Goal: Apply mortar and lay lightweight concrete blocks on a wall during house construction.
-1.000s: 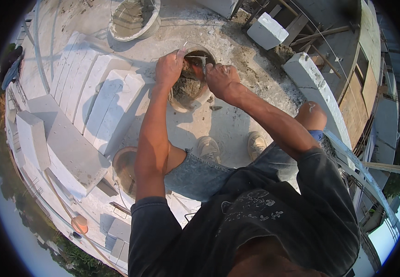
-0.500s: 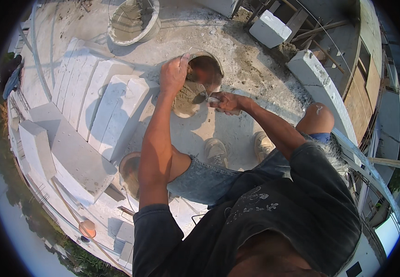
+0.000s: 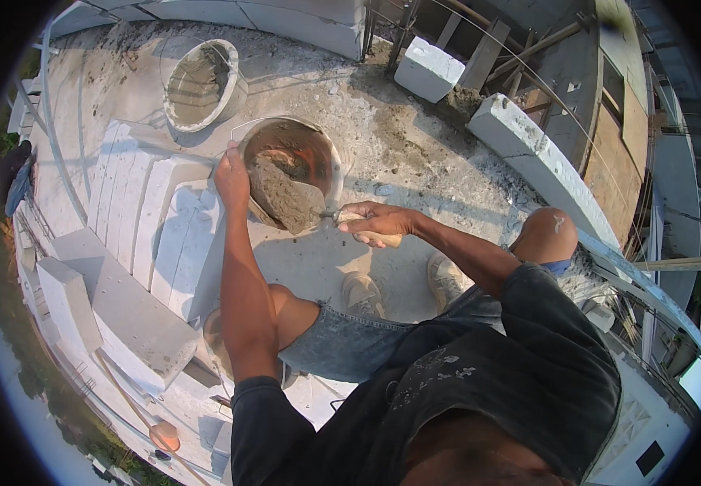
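With my left hand (image 3: 232, 174), arm outstretched, I'm holding the bucket (image 3: 335, 174) by its rim and with my right hand (image 3: 379, 221) gripping the trowel (image 3: 348, 217), lumpy grey-brown mortar (image 3: 287, 194) heaping its blade at the bucket's near edge.

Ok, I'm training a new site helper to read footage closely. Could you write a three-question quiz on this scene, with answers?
1. Which hand holds the trowel?
2. True or false: the left hand is at the rim of the bucket that the trowel's blade is over.
3. Multiple choice: what colour are the blocks standing in a row to the left of that bucket? A) red B) white C) green

Key: 1. The right hand. 2. True. 3. B.
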Demonstrator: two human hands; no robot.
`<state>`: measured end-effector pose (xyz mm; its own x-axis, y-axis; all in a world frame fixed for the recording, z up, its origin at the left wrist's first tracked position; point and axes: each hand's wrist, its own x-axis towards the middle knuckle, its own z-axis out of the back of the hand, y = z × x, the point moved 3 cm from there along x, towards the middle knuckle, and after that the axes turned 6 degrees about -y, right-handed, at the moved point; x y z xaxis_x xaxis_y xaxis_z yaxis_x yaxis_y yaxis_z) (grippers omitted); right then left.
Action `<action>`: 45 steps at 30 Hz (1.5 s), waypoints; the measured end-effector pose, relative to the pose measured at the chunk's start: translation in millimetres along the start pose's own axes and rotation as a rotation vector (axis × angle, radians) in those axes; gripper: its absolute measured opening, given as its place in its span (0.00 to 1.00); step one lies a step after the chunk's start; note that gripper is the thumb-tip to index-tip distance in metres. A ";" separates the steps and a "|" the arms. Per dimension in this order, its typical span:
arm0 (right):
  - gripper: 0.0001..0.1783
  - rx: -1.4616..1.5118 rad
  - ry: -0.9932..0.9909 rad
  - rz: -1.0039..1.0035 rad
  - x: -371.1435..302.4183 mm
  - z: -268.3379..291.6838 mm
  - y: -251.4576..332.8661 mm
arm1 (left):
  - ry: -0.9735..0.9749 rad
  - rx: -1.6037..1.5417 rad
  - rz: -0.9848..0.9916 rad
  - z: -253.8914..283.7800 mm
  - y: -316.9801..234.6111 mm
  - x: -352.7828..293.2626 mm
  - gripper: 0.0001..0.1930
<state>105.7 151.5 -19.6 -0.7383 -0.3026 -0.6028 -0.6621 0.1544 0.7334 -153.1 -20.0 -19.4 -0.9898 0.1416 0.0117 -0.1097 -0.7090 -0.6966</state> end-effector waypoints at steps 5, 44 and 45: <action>0.19 -0.036 0.024 -0.038 -70.2 48.4 38.1 | -0.094 0.174 -0.171 6.3 14.5 14.8 0.25; 0.27 -1.101 -1.220 -0.124 -265.1 253.4 10.7 | 0.291 -1.314 1.319 -382.8 -317.4 -158.2 0.47; 0.27 -1.088 -1.181 -0.134 -270.1 251.6 9.2 | 0.299 -1.281 1.360 -383.1 -314.7 -159.5 0.48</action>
<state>266.6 471.3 70.9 -0.7078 0.6795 -0.1932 -0.7063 -0.6755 0.2118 74.0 445.2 -76.9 -0.2728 0.2024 -0.9405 0.8900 0.4243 -0.1668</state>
